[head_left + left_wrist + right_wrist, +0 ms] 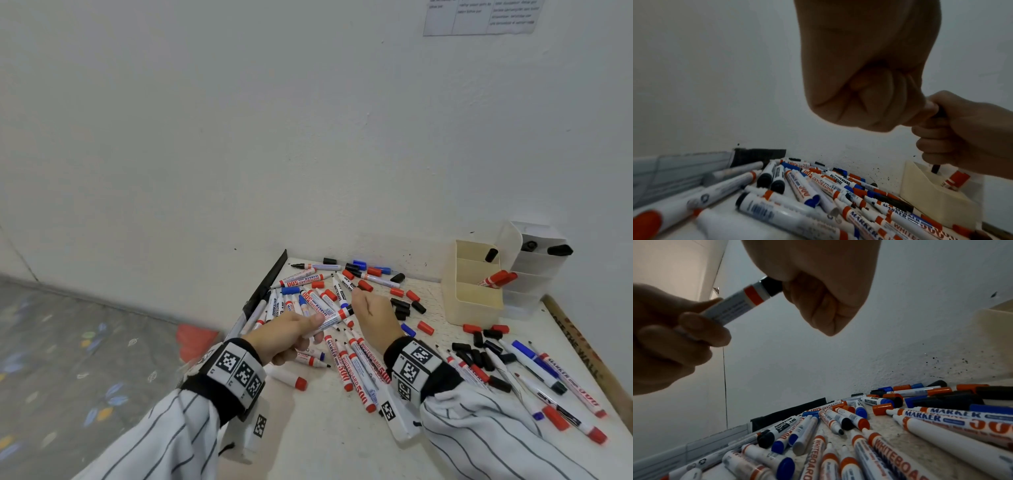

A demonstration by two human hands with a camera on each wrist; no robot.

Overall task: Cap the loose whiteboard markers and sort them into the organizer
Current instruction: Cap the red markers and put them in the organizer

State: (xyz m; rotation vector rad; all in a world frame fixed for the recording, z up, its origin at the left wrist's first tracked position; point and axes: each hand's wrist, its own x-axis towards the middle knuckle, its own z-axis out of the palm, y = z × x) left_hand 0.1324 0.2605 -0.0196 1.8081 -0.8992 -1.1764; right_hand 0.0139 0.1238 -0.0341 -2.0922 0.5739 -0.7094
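Left hand point(291, 334) grips white plastic marker barrel point(731, 308) mid-body; right hand point(373, 315) pinches its black cap point(771, 287), left of cream organizer point(472, 301). Light, stiff, slick: hold near the collar.

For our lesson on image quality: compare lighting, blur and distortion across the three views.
Head view: evenly lit, wide-angle bending at the edges, floor at left smeared. Left wrist view: left hand is dim against the pale wall, nearest markers soft. Right wrist view: right hand shadowed, held marker slightly blurred, the pile's print sharp.
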